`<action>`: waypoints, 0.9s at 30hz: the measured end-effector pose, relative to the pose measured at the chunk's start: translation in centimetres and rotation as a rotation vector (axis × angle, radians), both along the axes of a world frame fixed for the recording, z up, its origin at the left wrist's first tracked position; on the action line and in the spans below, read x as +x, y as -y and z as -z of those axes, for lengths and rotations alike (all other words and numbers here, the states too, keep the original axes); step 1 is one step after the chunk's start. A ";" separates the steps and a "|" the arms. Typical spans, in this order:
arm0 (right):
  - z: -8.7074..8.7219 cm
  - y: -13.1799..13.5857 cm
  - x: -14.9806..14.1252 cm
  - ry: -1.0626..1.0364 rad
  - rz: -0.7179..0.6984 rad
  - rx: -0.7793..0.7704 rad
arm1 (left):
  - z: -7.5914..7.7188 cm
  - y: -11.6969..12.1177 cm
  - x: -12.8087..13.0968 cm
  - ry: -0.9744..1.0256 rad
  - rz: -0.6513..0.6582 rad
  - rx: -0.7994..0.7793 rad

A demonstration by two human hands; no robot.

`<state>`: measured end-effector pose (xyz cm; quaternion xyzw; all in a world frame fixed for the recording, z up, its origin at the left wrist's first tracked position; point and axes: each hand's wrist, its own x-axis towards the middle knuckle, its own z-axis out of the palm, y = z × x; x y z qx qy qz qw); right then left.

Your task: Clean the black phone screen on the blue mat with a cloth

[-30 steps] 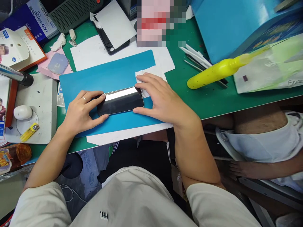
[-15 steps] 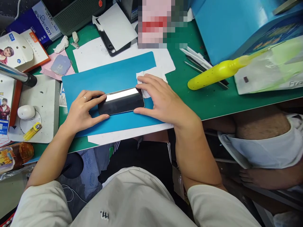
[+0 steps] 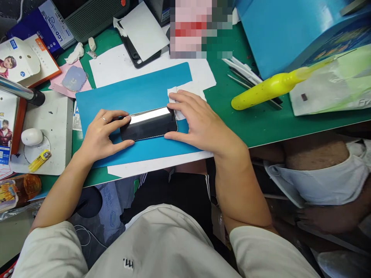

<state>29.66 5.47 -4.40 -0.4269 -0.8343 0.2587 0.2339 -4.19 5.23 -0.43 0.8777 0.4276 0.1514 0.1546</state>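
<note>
A black smartphone (image 3: 149, 129) lies screen up on a blue mat (image 3: 133, 87), a bright reflection along its upper half. My left hand (image 3: 102, 135), with a ring on one finger, grips the phone's left end between fingers at the far edge and thumb at the near edge. At the opposite end my right hand (image 3: 197, 121) holds it the same way, fingertips on the far corner and thumb on the near one. Partly under my right hand is a white tissue (image 3: 189, 87).
Beyond the mat lie a black phone case (image 3: 133, 54) and a white card. A yellow squeeze bottle (image 3: 261, 92) leans at right by a blue box (image 3: 266, 34). At left, a grey board (image 3: 58, 131) carries a white earbud case and a yellow lighter (image 3: 39, 160). Another person sits at right.
The camera view has shifted slightly. Both hands keep the same hold on the phone, which stays in place on the mat. The seated person's hand at right has moved.
</note>
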 end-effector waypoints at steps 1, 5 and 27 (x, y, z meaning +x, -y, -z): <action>0.1 0.0 0.0 0.000 -0.002 0.003 | 0.0 0.0 0.0 0.002 0.000 0.007; 0.3 -0.1 0.1 0.001 -0.006 0.014 | 0.0 0.0 0.0 -0.001 0.007 0.033; 0.8 0.1 0.3 -0.122 0.037 0.106 | 0.6 -0.1 -0.8 0.241 -0.077 -0.189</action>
